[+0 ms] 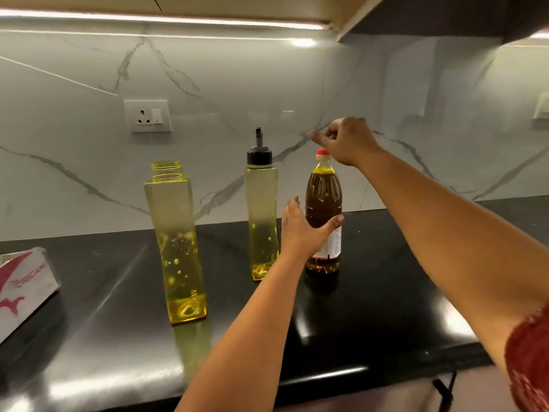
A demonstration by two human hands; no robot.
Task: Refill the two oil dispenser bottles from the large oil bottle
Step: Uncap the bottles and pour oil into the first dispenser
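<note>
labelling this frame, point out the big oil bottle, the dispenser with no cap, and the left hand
big oil bottle [323, 191]: head view, on its dark upper body
dispenser with no cap [178, 233]: head view, mid body
left hand [301, 233]: head view, back of the hand

dispenser bottles [178, 248] yellow | large oil bottle [323, 203] amber, red cap | counter [371, 292] black | wall [267, 84] white, grey-veined

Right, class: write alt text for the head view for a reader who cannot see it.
The left hand grips the large oil bottle on a black counter, the right hand above its red cap. Left of it stand two nearly empty yellow dispensers, one capped, one open.
</note>
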